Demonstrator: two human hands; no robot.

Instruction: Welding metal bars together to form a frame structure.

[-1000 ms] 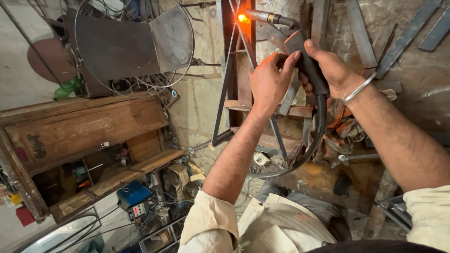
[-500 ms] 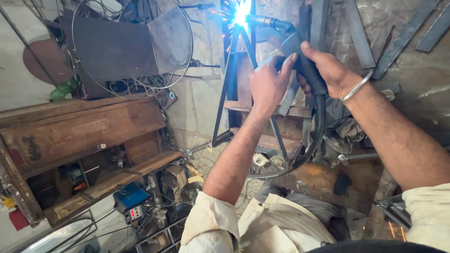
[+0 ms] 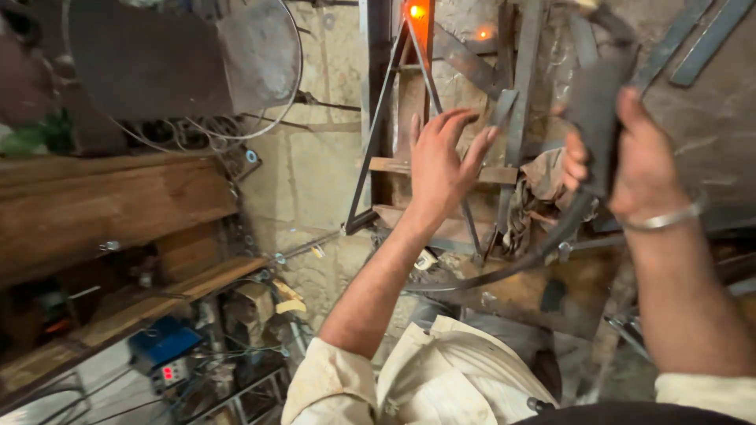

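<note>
Right hand (image 3: 630,157) is closed in a full fist around the dark handle of a welding torch (image 3: 596,102), with the thumb wrapped over the near side and the grip held upright, high at the right of the view. A metal bangle (image 3: 663,219) sits on that wrist. From the bottom of the handle a black hose (image 3: 512,264) curves down and to the left, passing under the other forearm.

Left hand (image 3: 441,165) is open, fingers spread and slightly curled, palm toward the metal frame (image 3: 394,118). It holds nothing; whether the fingertips touch the thin steel bars behind them cannot be determined. The two hands are well apart.

On the frame, at the top of the view, a small spot (image 3: 416,11) glows orange where two slanted rods meet an upright bar. A crumpled rag (image 3: 543,189) hangs on the frame between the two hands.

At left stands a wooden bench (image 3: 118,212), with a blue box (image 3: 161,344) on the floor below it. Rolled cream sleeves cover both upper arms.
</note>
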